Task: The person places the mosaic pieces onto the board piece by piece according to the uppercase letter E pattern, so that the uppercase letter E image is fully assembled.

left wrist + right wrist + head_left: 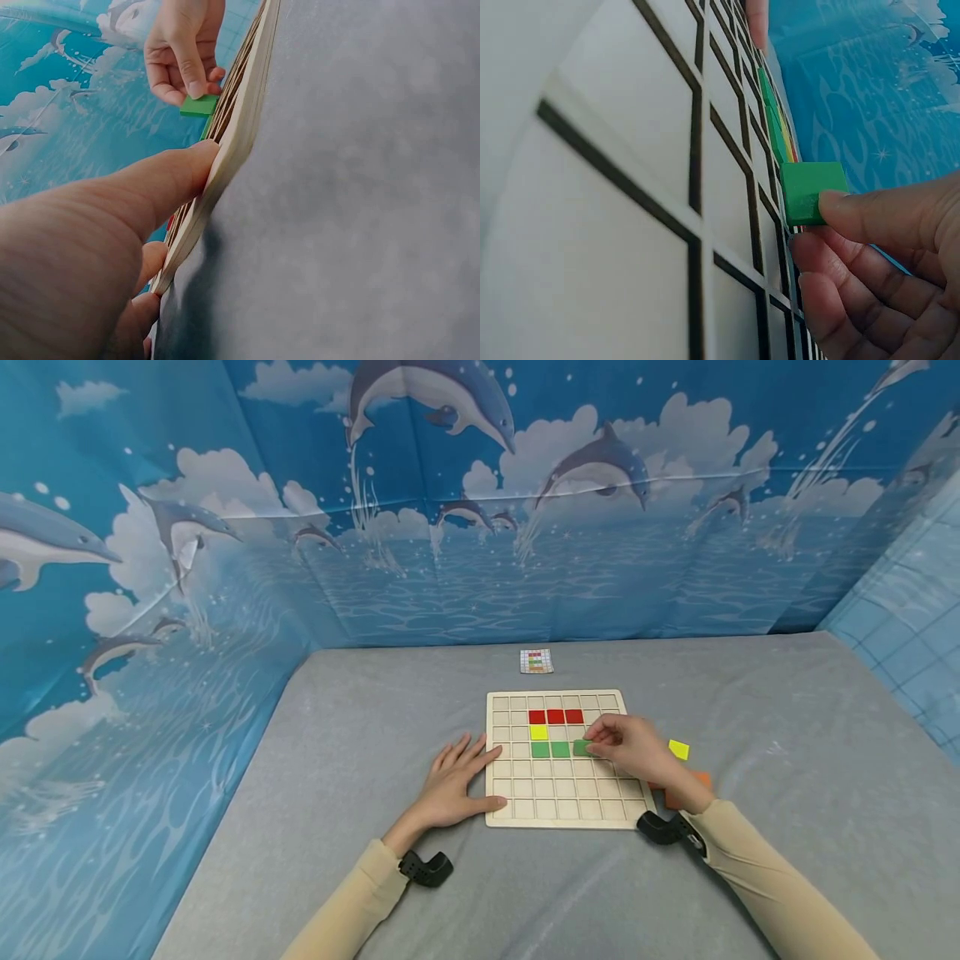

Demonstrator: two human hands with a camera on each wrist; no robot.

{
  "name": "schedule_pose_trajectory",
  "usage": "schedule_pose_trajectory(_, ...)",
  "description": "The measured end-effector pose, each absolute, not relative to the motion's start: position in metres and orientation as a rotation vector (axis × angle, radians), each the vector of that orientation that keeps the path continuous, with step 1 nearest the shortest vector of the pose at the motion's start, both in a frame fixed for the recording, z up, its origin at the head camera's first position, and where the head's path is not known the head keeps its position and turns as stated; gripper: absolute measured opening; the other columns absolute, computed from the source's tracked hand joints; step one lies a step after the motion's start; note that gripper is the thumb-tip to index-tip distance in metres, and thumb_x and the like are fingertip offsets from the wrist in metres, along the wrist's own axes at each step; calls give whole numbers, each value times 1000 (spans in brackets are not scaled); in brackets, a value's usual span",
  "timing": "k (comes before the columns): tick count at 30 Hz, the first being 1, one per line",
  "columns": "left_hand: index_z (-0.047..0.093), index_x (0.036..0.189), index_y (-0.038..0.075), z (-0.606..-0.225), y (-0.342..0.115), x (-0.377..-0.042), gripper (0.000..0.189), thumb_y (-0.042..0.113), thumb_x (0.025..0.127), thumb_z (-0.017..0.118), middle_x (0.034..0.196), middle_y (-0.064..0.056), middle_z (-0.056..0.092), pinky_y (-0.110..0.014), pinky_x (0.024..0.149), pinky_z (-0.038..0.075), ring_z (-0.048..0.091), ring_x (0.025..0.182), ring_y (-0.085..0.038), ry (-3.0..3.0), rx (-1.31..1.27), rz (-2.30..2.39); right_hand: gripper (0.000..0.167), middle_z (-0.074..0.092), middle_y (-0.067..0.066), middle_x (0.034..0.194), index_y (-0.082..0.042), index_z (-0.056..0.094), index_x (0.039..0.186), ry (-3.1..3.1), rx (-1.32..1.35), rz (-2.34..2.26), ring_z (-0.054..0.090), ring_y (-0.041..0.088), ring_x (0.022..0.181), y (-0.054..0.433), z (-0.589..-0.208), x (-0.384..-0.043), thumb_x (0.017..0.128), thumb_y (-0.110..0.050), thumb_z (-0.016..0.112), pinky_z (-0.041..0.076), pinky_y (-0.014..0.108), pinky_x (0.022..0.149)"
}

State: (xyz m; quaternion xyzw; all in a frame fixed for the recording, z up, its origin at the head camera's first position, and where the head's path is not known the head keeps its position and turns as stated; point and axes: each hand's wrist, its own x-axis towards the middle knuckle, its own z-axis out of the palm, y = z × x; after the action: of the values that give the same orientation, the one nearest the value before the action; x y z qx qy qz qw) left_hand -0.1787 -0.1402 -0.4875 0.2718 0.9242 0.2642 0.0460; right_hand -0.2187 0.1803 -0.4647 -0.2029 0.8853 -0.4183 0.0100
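Observation:
A pale wooden grid board (555,789) lies on the grey cloth. My right hand (633,747) pinches a green square tile (810,191) between thumb and fingers, just above the board's middle rows. In the left wrist view this tile (199,105) shows beyond my left thumb. Two green tiles (551,749) sit in the board to its left, a yellow tile (538,732) is above them, and three red tiles (555,717) form a row higher up. My left hand (450,789) rests with spread fingers on the board's left edge, thumb and fingertips touching it.
Beyond the board lies a small pattern card (536,662) with a coloured grid. A loose yellow tile (678,750) and orange tiles (701,779) lie right of the board, partly behind my right wrist. A dolphin-print curtain (450,585) stands behind the table.

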Motion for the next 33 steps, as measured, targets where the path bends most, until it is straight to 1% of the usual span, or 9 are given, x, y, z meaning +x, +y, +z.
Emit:
schedule_pose_trajectory(7, 32, 150, 20, -488, -140, -179, 76, 52, 87, 61, 156, -6, 16, -49, 111, 1, 3, 143, -27, 2824, 835, 802, 6, 63, -3, 79, -8, 69, 91, 2792, -653, -1263, 58, 15, 73, 178, -465, -217, 86, -6, 70, 47, 34, 67)
schedule_pose_trajectory(18, 31, 150, 21, -489, -141, -180, 76, 52, 87, 61, 157, -4, 15, -48, 111, 1, 2, 143, -26, 2829, 833, 786, 12, 64, -2, 86, -5, 72, 98, 2830, -696, -1202, 58, 14, 75, 180, -464, -215, 87, -6, 69, 46, 34, 67)
schedule_pose_trajectory(26, 31, 150, 21, -488, -141, -179, 77, 52, 87, 61, 157, -4, 14, -49, 111, 1, 3, 143, -26, 2827, 829, 792, 18, 62, -1, 87, -6, 74, 105, 2890, -742, -1110, 49, 14, 69, 183, -463, -213, 88, -9, 68, 40, 29, 60)
schedule_pose_trajectory(33, 32, 150, 21, -487, -141, -178, 77, 52, 87, 61, 157, -4, 14, -49, 111, 1, 3, 143, -26, 2828, 832, 795, 20, 58, -2, 86, -5, 73, 107, 2912, -776, -1069, 43, 13, 66, 183, -464, -210, 90, -13, 67, 34, 29, 57)
